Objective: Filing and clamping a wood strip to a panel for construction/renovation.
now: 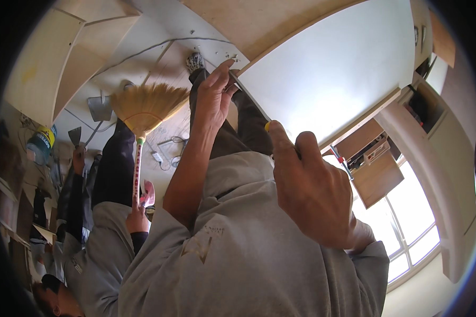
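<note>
A large white panel (pixel 333 68) with wood-toned edges stands before me. At its near left corner is my left hand (pixel 217 100), its fingers closed around the edge. My right hand (pixel 314 187) is a fist beside the panel's lower edge. It grips a hand tool with a yellow part (pixel 268 126) that peeks out by the thumb; the rest of the tool is hidden in the palm. Between the two hands runs a thin dark line along the panel's edge, and I cannot tell whether it belongs to the tool or the panel.
A co-worker's hand (pixel 136 219) at left holds a straw broom (pixel 148 108) upright. Further left are a scraper (pixel 75 136), a grey dustpan-like tool (pixel 99 108) and a blue-yellow bucket (pixel 41 143). Cables (pixel 166 150) and debris lie on the floor. Wooden cabinets (pixel 42 47) stand around.
</note>
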`<state>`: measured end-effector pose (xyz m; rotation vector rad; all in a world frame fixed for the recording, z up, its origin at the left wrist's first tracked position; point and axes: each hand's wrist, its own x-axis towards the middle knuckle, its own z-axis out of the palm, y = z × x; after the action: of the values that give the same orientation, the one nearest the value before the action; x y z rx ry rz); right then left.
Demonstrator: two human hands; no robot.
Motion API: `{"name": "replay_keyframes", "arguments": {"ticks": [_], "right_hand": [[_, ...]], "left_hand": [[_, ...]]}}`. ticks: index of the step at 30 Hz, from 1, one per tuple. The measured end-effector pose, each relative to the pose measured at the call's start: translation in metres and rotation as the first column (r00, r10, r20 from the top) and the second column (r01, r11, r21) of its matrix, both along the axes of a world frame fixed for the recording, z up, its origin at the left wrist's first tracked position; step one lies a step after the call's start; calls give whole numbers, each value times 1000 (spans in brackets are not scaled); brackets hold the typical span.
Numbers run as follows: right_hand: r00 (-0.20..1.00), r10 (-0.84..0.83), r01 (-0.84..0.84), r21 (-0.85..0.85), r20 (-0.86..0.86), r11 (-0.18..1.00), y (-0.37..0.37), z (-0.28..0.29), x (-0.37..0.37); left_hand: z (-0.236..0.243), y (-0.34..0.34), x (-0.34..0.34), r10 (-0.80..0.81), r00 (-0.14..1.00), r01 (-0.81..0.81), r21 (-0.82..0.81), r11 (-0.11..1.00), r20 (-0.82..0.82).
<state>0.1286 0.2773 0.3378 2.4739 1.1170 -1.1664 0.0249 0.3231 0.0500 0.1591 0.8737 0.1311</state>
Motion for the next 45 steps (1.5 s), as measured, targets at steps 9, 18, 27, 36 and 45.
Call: {"name": "replay_keyframes", "arguments": {"ticks": [9,18,27,36,45], "right_hand": [[992,54,-54,-1,-112,999,2,5,8],[1000,-5,5,43,-5,999,-1,-14,-3],[998,44,-39,125,-39,991,0,-106,1],[996,-55,51,-45,-74,998,9,-18,-4],[998,-46,44,-61,-34,997,3,-9,-3]], "left_hand": [[1,4,0,-3,1000,3,-25,1000,-16],[-24,2,2,-9,1000,9,22,1000,-28],[-101,21,5,40,999,-43,-83,996,-30],[-24,6,-3,69,996,-67,-44,997,49],[-9,3,7,53,999,-52,-50,997,5]]}}
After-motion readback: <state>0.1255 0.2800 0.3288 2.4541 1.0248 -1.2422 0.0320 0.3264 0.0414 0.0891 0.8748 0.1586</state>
